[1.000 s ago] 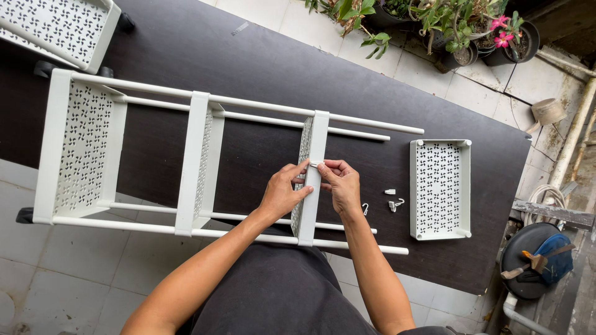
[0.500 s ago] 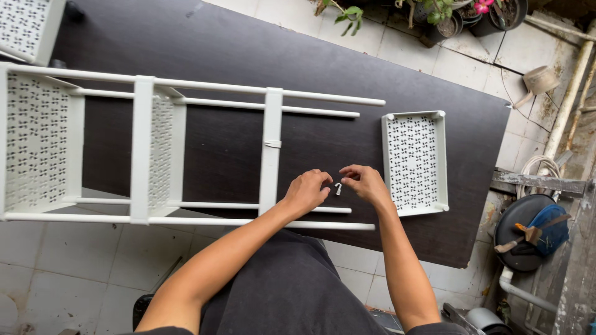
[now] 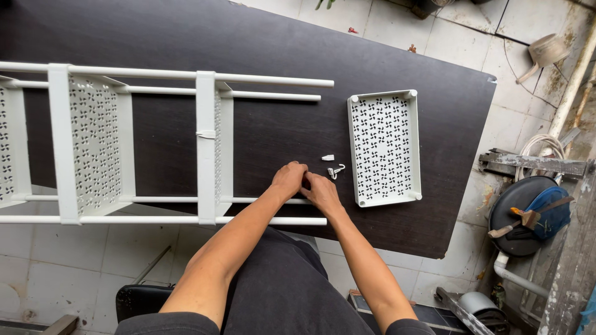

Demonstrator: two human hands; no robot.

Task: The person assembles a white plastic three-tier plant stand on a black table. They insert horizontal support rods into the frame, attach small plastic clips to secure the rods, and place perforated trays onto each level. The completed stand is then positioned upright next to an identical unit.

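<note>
The left hand (image 3: 289, 180) and the right hand (image 3: 320, 192) sit close together, touching, on the dark flat counter (image 3: 261, 37). Both grips are curled shut around something very small between the fingers, and I cannot tell what it is. The hands rest right at the end of a thin white round tube (image 3: 186, 200) of the white plastic rack frame with holey shelves (image 3: 93, 142), which lies on its side to the left of the grips.

The frame looks light and stiff, but long and wobbly, so holding it by a tube near a shelf seems best. Its tubes look smooth and could slip.

Just past the fingers lie a small white hook piece (image 3: 336, 170) and a tiny white cap (image 3: 328, 157). They look easy to lose and need a pinch. To the right lies a loose white tray with a leafy hole pattern (image 3: 385, 149).
</note>
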